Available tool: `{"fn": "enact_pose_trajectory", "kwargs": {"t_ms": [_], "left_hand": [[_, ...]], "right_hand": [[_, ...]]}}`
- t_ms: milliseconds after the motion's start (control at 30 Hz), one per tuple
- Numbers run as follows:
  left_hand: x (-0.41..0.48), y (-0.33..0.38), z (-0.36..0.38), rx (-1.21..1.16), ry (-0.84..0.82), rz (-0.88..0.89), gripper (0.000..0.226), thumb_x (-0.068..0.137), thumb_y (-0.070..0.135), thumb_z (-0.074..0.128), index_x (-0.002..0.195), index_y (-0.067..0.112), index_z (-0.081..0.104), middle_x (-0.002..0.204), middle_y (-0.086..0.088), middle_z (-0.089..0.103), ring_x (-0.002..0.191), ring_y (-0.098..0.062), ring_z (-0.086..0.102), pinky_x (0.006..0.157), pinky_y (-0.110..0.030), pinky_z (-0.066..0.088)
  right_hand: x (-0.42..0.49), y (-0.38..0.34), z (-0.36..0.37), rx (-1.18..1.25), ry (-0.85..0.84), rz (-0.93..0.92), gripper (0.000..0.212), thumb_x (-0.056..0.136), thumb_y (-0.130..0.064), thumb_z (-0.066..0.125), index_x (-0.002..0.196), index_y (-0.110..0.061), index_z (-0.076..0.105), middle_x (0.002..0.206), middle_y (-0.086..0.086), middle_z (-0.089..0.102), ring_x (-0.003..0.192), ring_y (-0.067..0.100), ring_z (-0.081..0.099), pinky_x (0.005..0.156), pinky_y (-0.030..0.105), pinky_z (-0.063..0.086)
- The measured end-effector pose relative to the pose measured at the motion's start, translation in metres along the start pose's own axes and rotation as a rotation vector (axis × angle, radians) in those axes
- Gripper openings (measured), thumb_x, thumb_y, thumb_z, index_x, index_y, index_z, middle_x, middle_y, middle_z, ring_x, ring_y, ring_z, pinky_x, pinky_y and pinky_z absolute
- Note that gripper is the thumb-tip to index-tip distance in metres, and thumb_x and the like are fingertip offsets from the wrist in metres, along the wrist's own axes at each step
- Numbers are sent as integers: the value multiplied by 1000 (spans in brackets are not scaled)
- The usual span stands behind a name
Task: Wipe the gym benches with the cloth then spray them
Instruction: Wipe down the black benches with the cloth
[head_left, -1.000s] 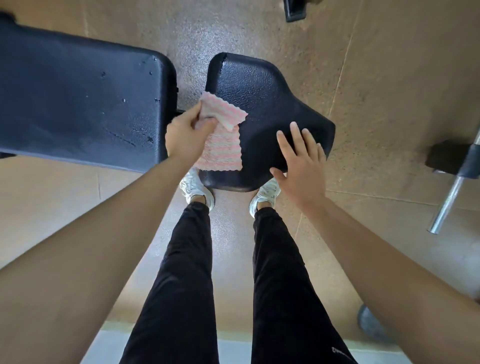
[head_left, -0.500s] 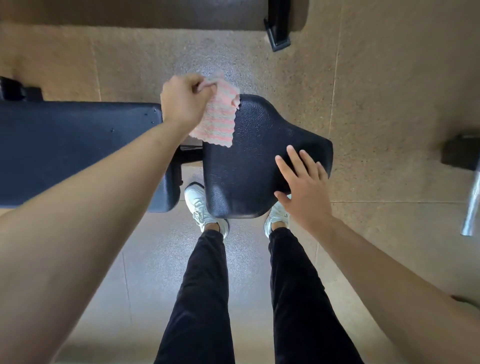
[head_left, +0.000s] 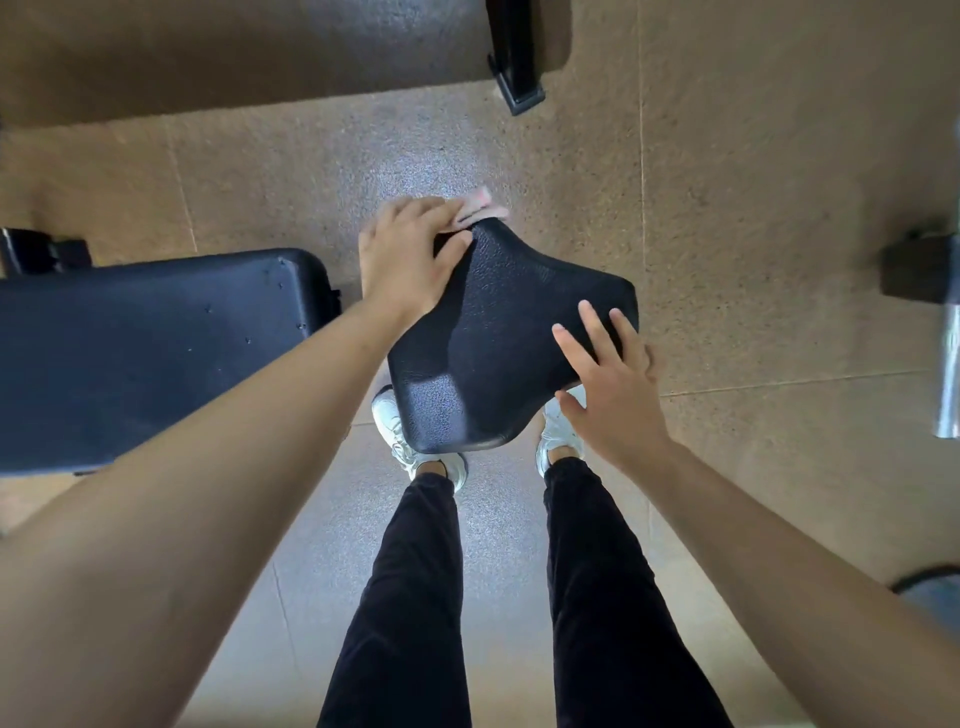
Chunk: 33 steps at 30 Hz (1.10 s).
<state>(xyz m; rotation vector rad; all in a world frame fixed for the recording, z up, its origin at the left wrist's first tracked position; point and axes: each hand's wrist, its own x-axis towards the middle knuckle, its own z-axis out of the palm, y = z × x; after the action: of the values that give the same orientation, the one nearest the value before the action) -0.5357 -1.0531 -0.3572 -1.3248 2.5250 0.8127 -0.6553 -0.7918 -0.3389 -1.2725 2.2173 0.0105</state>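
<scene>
My left hand (head_left: 410, 260) is at the far corner of the black seat pad (head_left: 498, 358). Its fingers curl over the edge and its thumb lies on the top surface. It holds the pink striped cloth (head_left: 479, 209) bunched under the fingers. Only a small blurred bit of cloth sticks out past the corner, so I cannot tell how it is folded.

My right hand (head_left: 610, 387) is flat with its fingers spread and straight. It rests on the near right edge of the seat pad and holds nothing.

The long back pad (head_left: 150, 353) sits just left of the seat pad, with a narrow gap between them and small droplets on its surface. My white shoes (head_left: 400, 441) are on the tan floor (head_left: 753, 208), partly under the seat pad. A metal bar (head_left: 949, 364) is at the far right, and a black frame foot (head_left: 517, 67) is at the top.
</scene>
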Motion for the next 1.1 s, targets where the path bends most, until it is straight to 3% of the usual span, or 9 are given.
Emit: {"fn": "enact_pose_trajectory", "kwargs": {"t_ms": [167,267,367,467,567,700,800,967,1100], "left_hand": [[5,20,10,36,28,106,43,104,50,40,134,34,66,139,8,63,136,-22,49,114,-50,34],[7,40,18,88,-31,252,41,104,47,42,126,30,71,134,6,67,135,-24,50,112,-48,36],[-3,65,37,182,-86,409,38,103,46,47,125,28,72,134,3,68,144,-24,44,120,-48,26],[-16,81,55,156,-71,436,38,102,43,50,131,27,68,135,4,68,144,-23,46,124,-47,21],[-30,83,61,191,-21,448,45,101,42,50,141,25,61,142,4,62,144,-25,44,124,-47,22],[-52,75,61,312,36,452,57,97,43,50,149,19,50,154,-5,50,148,-32,36,123,-50,24],[-67,70,61,319,62,401,58,95,41,53,149,20,49,159,-9,43,148,-36,34,121,-50,27],[-97,47,59,329,41,293,68,90,49,58,151,20,47,163,-9,38,144,-39,38,114,-52,35],[-109,43,62,342,-30,233,80,88,61,58,156,21,40,167,-11,29,152,-39,27,122,-55,25]], "right_hand": [[-8,8,4,32,13,-8,80,84,-24,74,154,-31,37,170,-2,13,154,32,14,115,60,28],[-5,15,3,140,92,-51,65,85,-20,71,147,-20,50,165,3,29,150,33,26,113,57,37],[5,25,-5,361,200,10,48,88,-17,69,134,-10,62,149,8,52,136,28,47,111,43,42],[31,37,-30,441,249,69,40,89,-21,67,128,-11,64,130,5,64,120,19,57,105,26,40],[62,47,-56,424,153,35,40,89,-26,69,129,-19,65,121,2,65,111,18,58,101,33,45],[96,47,-71,522,-3,-108,53,86,-23,76,136,-14,62,133,7,62,123,23,57,111,39,42],[119,35,-76,389,-142,-220,63,86,-25,77,145,-20,55,147,3,53,135,26,47,117,37,35],[142,11,-72,99,-284,-461,76,92,-21,71,157,-33,34,165,-10,29,144,25,34,120,45,30],[137,20,-71,142,-328,-331,66,96,-32,66,155,-35,37,146,0,56,128,26,55,108,34,40]]}}
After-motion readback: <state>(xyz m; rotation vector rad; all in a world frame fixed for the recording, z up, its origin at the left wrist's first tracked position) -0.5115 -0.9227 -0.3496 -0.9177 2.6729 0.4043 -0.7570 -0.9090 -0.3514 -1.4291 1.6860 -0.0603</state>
